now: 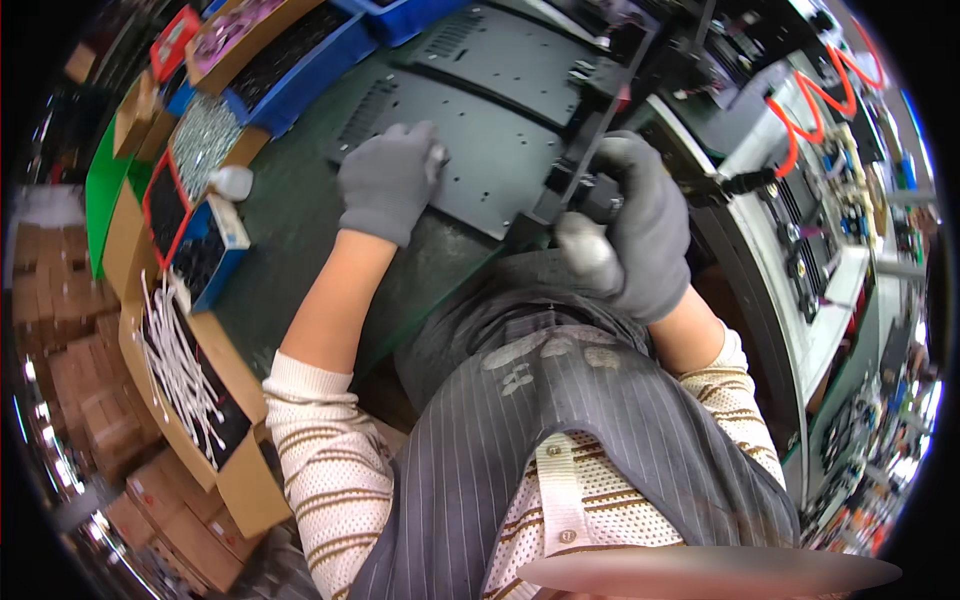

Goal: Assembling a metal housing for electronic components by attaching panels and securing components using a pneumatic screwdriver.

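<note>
Two flat dark-grey metal panels [480, 150] with small holes and rows of slots lie on the green work surface. My left hand [392, 180], in a grey glove, rests at the near panel's left part with its fingers curled in; what they hold, if anything, is hidden. At the panel's right end, my gloved right hand [645, 225] curves around a black fitting [600, 195], fingers on the far side and thumb on the near side. The thumb is smeared by motion. A long dark bar [603, 120] runs along that end of the panels.
Blue bins [300, 75] and a box of silvery screws [205, 135] stand at the left, beside a small white bottle [232, 183]. White cable ties [180, 360] fill an open carton nearer me. An orange coiled hose [785, 130] hangs at the right.
</note>
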The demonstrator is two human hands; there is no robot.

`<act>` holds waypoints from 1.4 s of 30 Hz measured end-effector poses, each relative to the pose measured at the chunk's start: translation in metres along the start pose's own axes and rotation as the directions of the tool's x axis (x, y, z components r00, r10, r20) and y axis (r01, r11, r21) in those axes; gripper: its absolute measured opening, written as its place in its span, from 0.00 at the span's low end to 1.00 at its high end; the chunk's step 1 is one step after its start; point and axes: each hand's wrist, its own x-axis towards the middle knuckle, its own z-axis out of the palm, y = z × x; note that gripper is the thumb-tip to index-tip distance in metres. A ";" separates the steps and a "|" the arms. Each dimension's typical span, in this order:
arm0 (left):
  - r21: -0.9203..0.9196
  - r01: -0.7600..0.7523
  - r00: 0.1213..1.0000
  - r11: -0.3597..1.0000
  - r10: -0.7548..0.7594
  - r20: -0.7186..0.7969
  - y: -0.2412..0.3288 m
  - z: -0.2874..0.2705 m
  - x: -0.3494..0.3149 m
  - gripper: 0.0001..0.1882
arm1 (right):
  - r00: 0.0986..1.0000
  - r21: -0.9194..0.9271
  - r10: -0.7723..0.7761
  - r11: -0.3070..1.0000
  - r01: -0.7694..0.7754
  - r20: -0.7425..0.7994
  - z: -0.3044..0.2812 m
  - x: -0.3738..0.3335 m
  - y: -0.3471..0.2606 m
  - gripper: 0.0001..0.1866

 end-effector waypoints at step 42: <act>-0.986 0.155 0.961 -0.056 0.241 0.138 0.058 -0.085 -0.012 0.22 | 0.980 0.030 0.112 0.993 -0.119 0.167 -0.020 0.000 -0.002 0.20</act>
